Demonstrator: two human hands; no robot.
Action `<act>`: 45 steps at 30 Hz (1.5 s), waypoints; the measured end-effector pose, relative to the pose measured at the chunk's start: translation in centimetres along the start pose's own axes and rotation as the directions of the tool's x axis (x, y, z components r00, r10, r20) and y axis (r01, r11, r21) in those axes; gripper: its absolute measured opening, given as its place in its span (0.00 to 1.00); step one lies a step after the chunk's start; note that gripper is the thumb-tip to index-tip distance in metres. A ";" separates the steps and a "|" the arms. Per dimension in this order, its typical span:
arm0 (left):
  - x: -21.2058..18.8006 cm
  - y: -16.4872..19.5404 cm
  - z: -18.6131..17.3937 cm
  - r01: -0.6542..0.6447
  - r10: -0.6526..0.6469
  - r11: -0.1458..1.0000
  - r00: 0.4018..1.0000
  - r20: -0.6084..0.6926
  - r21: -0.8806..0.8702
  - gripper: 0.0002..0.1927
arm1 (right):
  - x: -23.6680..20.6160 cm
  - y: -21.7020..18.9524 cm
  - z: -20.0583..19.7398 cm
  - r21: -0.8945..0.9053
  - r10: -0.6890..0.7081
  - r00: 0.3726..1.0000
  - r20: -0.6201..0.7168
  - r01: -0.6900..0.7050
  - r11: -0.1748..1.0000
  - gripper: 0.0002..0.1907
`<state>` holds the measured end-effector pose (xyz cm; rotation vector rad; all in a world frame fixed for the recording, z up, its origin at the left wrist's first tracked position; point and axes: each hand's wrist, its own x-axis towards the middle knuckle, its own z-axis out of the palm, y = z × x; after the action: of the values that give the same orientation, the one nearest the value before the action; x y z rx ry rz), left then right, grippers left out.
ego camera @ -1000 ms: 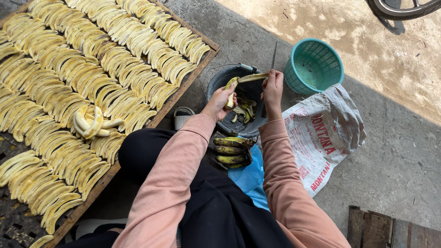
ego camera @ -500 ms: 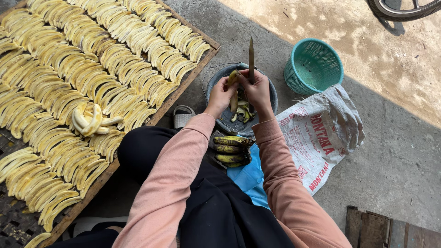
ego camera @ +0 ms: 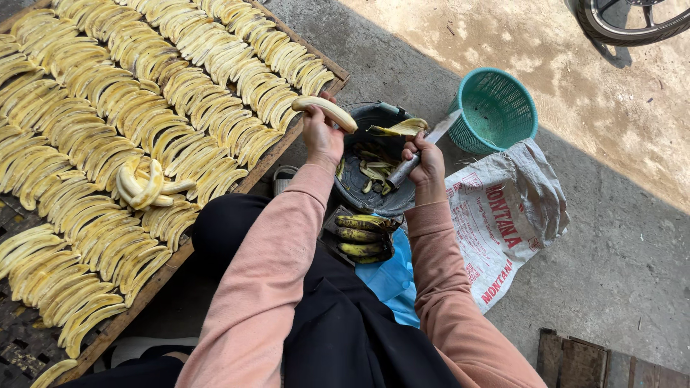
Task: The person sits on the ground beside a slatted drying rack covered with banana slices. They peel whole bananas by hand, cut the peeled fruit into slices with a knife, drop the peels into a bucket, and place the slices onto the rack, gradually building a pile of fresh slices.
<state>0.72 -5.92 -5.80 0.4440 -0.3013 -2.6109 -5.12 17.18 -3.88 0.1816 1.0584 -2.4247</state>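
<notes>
Left hand pinching pale peeled banana over wooden drying rack's edge. Right hand clenched around steel knife, yellow peel draped above dark round bucket, seemingly for scraps.

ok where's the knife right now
In the head view, the knife is in the right hand, over the dark bowl, left of the teal basket.

A teal plastic basket is seen upright on the concrete floor, just beside a crumpled white printed sack. A blue plastic sheet is spread under the sack's edge. A wheel is partly seen at the top right.
</notes>
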 end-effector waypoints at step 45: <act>-0.4 2.0 0.9 0.008 -0.001 0.989 0.999 -0.050 0.145 0.13 | -14.3 6.6 12.0 -0.745 -0.160 0.776 0.610 0.631 0.218 0.26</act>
<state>1.53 -7.35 -4.34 0.5590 -0.4767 -2.5878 11.33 10.09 4.50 -1.1251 2.2955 -1.5826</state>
